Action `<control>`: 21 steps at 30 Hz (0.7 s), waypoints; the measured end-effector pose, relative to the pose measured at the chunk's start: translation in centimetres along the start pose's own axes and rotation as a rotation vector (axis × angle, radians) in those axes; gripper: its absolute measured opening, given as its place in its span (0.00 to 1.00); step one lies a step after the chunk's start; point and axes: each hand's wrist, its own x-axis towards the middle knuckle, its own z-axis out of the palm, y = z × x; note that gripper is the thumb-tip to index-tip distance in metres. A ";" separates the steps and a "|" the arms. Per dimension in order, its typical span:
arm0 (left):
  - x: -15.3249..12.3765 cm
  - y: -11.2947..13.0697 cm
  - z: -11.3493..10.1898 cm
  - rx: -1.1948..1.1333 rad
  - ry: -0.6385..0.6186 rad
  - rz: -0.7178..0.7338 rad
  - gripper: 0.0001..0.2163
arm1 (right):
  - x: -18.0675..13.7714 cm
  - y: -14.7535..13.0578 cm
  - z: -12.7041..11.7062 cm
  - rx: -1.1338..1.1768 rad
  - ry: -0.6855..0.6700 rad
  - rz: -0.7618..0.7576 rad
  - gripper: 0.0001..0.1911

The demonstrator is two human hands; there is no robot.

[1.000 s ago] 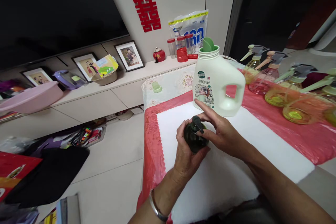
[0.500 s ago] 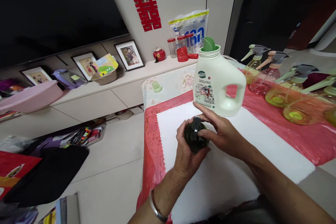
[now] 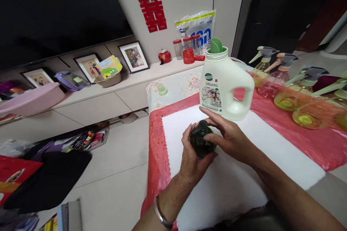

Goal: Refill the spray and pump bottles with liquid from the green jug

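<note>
Your left hand [image 3: 191, 158] wraps around a small, round, dark green pump bottle [image 3: 201, 143] of glossy translucent plastic, fingers curled about its belly, holding it just above the white cloth [image 3: 238, 173]. Your right hand [image 3: 227, 137] closes over the black pump head from the other side — thumb and fingers pinch the cap, the forefinger stretched out past it. A plain metal bangle [image 3: 162, 216] circles your left wrist.

Just beyond your hands stands a large white plastic jug [image 3: 225, 86] with a moulded handle and a printed label; its mouth is open and a green funnel [image 3: 216, 46] sits in it. The white cloth under your hands is soft and matte, with a ragged near edge, and it lies on a red patterned table cover [image 3: 311, 140] with a scalloped border.

To your right, well apart from the jug, clear tinted spray bottles [image 3: 282, 75] with trigger heads lie and stand on the red cover — yellow and pink plastic. A pale green cap [image 3: 162, 89] rests on the far floral cloth.

Behind, a long low cabinet [image 3: 108, 97] carries framed photographs [image 3: 133, 57], red-lidded jars [image 3: 187, 47] and a pink basin [image 3: 29, 99]. A red paper cutting [image 3: 149, 0] hangs on the wall beside a dark television screen [image 3: 54, 11]. The floor is pale glossy tile.
</note>
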 end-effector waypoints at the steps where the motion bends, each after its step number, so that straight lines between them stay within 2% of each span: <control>1: 0.0 0.0 0.0 0.008 0.007 -0.001 0.47 | 0.0 0.1 0.1 -0.016 0.025 0.000 0.37; 6: 0.2 0.2 0.1 0.017 0.026 0.001 0.48 | 0.1 0.1 0.9 -0.142 0.159 0.006 0.40; 9: 0.3 0.3 0.1 -0.006 0.033 -0.005 0.47 | 0.1 -0.3 0.7 -0.173 0.111 -0.007 0.42; 12: 0.4 0.4 0.1 -0.018 0.027 -0.004 0.47 | 0.0 -0.4 0.4 -0.137 0.003 -0.035 0.39; 14: 0.4 0.3 0.0 -0.004 0.028 0.005 0.47 | 0.0 -0.3 0.5 -0.135 0.012 -0.054 0.35; 16: 0.3 0.3 0.0 0.009 0.029 0.016 0.47 | 0.0 -0.1 0.8 -0.159 0.084 -0.051 0.34; 19: 0.3 0.2 0.1 0.012 0.039 0.011 0.47 | 0.1 -0.2 1.2 -0.186 0.169 0.016 0.39; 21: 0.3 0.1 0.2 0.006 0.045 0.004 0.48 | 0.1 -0.5 1.1 -0.171 0.149 0.044 0.44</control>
